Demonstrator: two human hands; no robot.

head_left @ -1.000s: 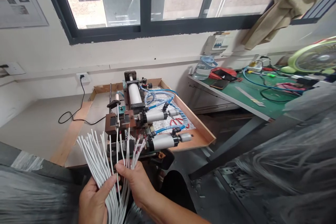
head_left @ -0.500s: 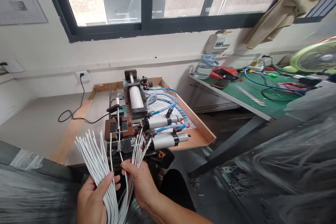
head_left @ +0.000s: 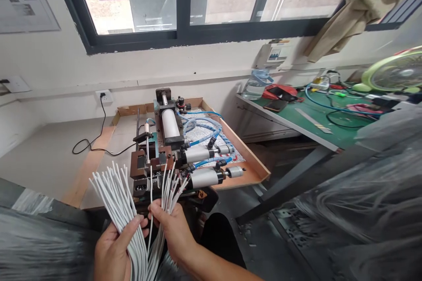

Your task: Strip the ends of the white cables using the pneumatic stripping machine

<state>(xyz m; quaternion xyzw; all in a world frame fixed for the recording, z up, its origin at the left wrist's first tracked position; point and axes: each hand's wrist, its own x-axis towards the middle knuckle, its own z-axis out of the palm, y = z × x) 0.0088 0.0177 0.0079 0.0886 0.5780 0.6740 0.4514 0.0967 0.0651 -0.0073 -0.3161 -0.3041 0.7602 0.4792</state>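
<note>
My left hand (head_left: 114, 250) is closed around a fanned bundle of white cables (head_left: 114, 193) at the bottom left. My right hand (head_left: 173, 228) is closed on a smaller group of white cables with red-tipped ends (head_left: 171, 184), and one single cable stands up between thumb and finger. Both hands sit just in front of a small pneumatic machine (head_left: 169, 149) with silver cylinders and blue hoses, which stands on a wooden tray (head_left: 253, 162).
A black power cord (head_left: 95, 140) runs from a wall socket across the pale bench. A green bench (head_left: 316, 118) on the right carries a water bottle, tools, wires and a green fan (head_left: 395, 72). Clear plastic sheeting covers the lower corners.
My right hand has drawn a few cables away from the left bundle and shifted slightly down and left. The left bundle has moved a little to the left.
</note>
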